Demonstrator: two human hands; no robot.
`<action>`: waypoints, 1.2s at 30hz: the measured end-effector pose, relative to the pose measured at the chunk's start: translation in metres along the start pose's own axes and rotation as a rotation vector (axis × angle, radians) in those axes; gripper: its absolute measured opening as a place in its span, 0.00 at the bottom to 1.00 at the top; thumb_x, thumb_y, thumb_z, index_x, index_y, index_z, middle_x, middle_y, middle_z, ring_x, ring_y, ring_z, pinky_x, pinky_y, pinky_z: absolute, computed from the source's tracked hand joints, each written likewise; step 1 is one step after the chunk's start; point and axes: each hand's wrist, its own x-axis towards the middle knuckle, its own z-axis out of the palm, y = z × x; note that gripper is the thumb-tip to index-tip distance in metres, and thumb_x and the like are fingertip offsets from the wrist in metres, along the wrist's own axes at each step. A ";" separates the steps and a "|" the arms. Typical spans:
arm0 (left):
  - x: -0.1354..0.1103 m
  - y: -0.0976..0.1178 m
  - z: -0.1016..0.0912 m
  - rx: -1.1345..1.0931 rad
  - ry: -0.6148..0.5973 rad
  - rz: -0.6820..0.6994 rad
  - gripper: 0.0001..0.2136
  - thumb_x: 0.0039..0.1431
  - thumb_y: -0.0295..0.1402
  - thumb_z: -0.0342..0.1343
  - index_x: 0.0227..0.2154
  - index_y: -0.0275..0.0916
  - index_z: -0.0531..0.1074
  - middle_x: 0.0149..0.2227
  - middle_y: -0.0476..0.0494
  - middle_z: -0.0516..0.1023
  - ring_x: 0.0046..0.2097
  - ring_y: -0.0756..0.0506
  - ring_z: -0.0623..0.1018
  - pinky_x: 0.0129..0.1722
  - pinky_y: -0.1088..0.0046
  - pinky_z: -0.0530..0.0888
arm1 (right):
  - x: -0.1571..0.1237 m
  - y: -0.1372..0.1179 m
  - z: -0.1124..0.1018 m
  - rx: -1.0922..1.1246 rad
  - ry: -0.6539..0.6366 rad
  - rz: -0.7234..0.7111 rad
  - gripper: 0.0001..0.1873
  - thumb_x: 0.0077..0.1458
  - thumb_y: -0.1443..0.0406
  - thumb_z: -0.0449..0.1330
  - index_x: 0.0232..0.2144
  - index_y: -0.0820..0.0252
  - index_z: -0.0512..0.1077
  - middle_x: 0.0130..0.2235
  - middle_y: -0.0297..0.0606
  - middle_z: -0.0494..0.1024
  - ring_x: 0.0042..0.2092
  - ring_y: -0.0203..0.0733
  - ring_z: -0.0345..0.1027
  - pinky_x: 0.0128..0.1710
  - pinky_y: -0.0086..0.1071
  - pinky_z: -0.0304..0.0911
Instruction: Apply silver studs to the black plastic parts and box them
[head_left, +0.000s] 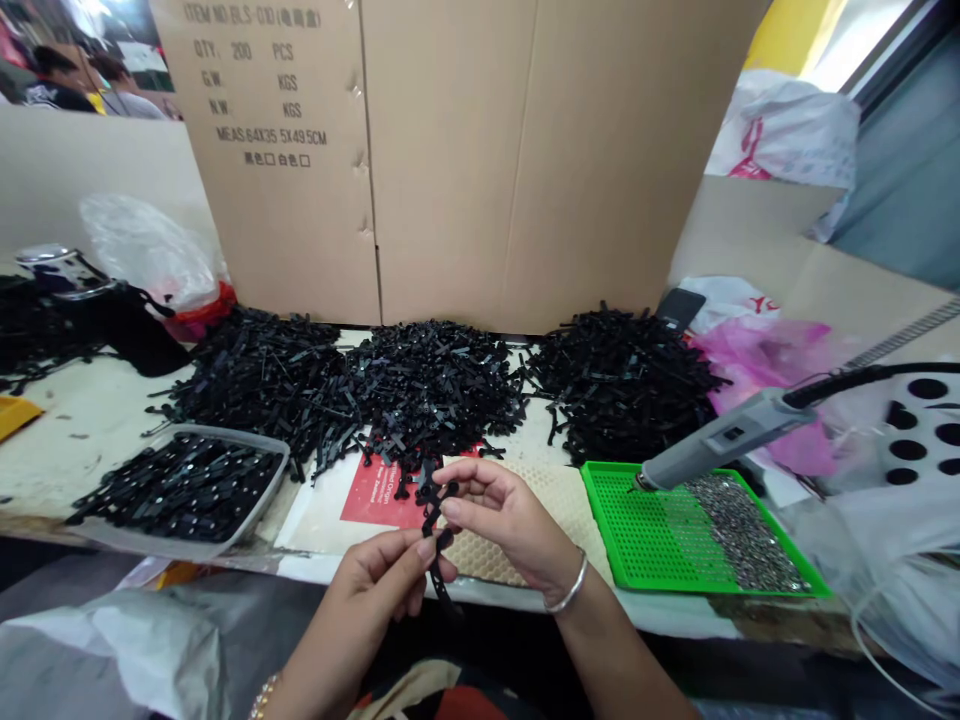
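A big cardboard carton [450, 150] stands beyond my hands, with three heaps of black plastic pieces [431, 395] just in front of it. To my left sits a clear tub [180, 490] of the same pieces; to my right, a green perforated tray [637, 530] with a grey corded hand tool [724, 438] over it. My left hand [371, 585] and right hand [510, 520] are close together, fingertips pinching a black notched plastic strip [433, 530].

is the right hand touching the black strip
Touching. The head view shows the right hand pinching the black strip between its fingertips.
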 end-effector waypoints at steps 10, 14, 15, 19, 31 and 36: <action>0.005 0.006 0.002 0.047 0.036 0.069 0.13 0.52 0.42 0.61 0.34 0.37 0.81 0.26 0.43 0.78 0.22 0.52 0.63 0.25 0.76 0.59 | 0.002 0.000 -0.003 0.053 -0.006 0.048 0.15 0.45 0.62 0.70 0.37 0.59 0.75 0.29 0.30 0.74 0.29 0.29 0.67 0.28 0.22 0.58; 0.011 0.002 0.001 0.116 0.084 0.105 0.14 0.52 0.43 0.61 0.32 0.37 0.81 0.28 0.42 0.80 0.23 0.51 0.65 0.25 0.75 0.62 | 0.004 -0.001 -0.009 -0.032 -0.002 0.024 0.16 0.44 0.62 0.70 0.37 0.58 0.75 0.33 0.32 0.76 0.34 0.32 0.70 0.35 0.27 0.64; 0.013 0.001 0.001 0.127 0.094 0.116 0.14 0.51 0.43 0.61 0.32 0.37 0.81 0.28 0.41 0.80 0.24 0.50 0.66 0.25 0.75 0.63 | 0.004 -0.002 -0.011 -0.055 -0.003 0.020 0.17 0.44 0.62 0.70 0.38 0.58 0.75 0.34 0.32 0.77 0.35 0.33 0.70 0.37 0.28 0.65; 0.019 0.000 0.003 0.112 0.089 0.116 0.16 0.50 0.44 0.62 0.33 0.36 0.81 0.28 0.41 0.80 0.25 0.50 0.68 0.25 0.76 0.65 | 0.006 0.000 -0.015 -0.070 0.020 0.040 0.21 0.42 0.63 0.71 0.40 0.58 0.74 0.33 0.32 0.77 0.34 0.32 0.71 0.37 0.28 0.66; 0.023 0.006 0.007 -0.081 0.058 -0.047 0.16 0.46 0.44 0.65 0.29 0.34 0.78 0.28 0.40 0.80 0.19 0.55 0.65 0.15 0.81 0.52 | 0.013 0.018 -0.011 -0.006 0.100 -0.011 0.21 0.42 0.62 0.71 0.40 0.59 0.72 0.31 0.31 0.75 0.34 0.32 0.70 0.37 0.27 0.65; 0.027 0.002 0.002 -0.153 0.011 -0.104 0.14 0.48 0.41 0.65 0.29 0.33 0.78 0.30 0.38 0.80 0.21 0.55 0.65 0.16 0.82 0.54 | 0.013 0.022 -0.009 0.039 0.140 -0.025 0.20 0.42 0.62 0.71 0.39 0.58 0.71 0.33 0.31 0.76 0.35 0.33 0.71 0.39 0.28 0.66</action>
